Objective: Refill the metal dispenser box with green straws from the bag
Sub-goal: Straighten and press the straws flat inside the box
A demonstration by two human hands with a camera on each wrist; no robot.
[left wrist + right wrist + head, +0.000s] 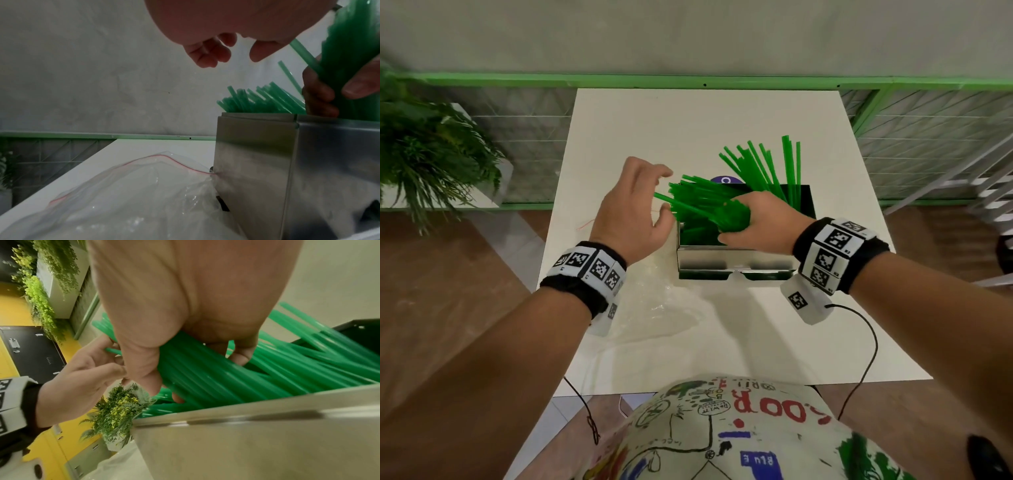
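The metal dispenser box (736,263) stands open-topped on the white table (688,116). My right hand (750,219) grips a thick bundle of green straws (698,202) that lies slanted over the box's left rim, its ends fanning out to the left. More green straws (767,171) stick up and lean out of the box's far side. My left hand (643,195) hovers at the fanned ends with its fingers (209,53) loosely curled and holding nothing. The clear bag (654,308) lies flattened against the box's left side. The right wrist view shows the bundle (226,378) dipping into the box (267,434).
A purple round object (724,179) peeks out behind the straws. A green rail (688,80) and mesh fence run behind the table. A potted plant (424,154) stands at the far left. Wrist cables hang over the table's near edge.
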